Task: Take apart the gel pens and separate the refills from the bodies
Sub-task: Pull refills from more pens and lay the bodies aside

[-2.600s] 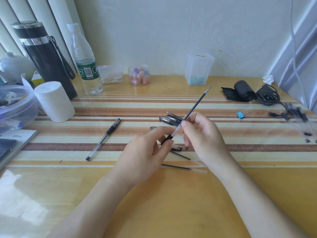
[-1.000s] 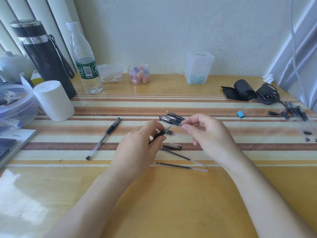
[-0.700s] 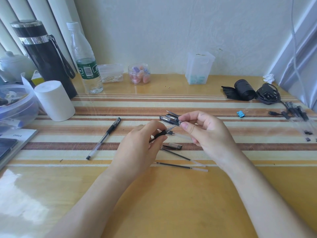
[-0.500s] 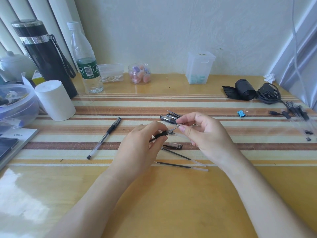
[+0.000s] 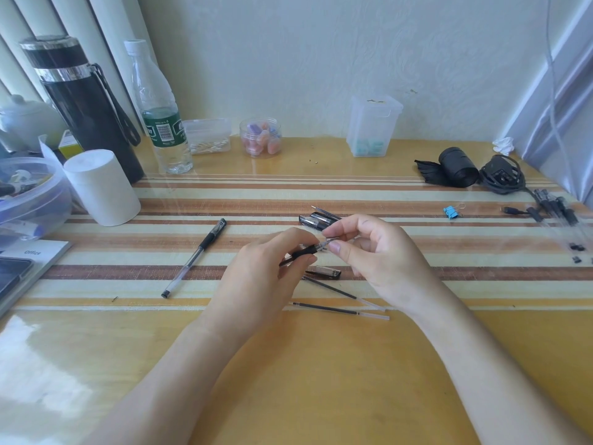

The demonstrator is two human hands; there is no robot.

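Observation:
My left hand [image 5: 260, 277] pinches the black grip section [image 5: 300, 253] of a gel pen above the table's middle. My right hand [image 5: 373, 255] pinches the clear front end of that same pen between thumb and forefinger, fingertips almost touching the left hand's. Two loose refills [image 5: 337, 309] lie on the table just under and in front of my hands. A black cap [image 5: 324, 272] lies below the held pen. More caps [image 5: 316, 220] lie just beyond my right fingers. A whole capped gel pen [image 5: 194, 258] lies to the left.
A white cylinder [image 5: 102, 187], black flask [image 5: 86, 104], water bottle [image 5: 158, 114] and plastic bowl [image 5: 32, 200] stand at the left. Small clear containers [image 5: 260, 136] line the wall. Black cables [image 5: 503, 175], a blue clip [image 5: 451, 211] and several pen bodies [image 5: 558, 213] lie at the right.
The long refill that stuck up from my hands earlier is gone from them. My hands came lower and closer together, and my right fingers moved onto the front end of the grip section.

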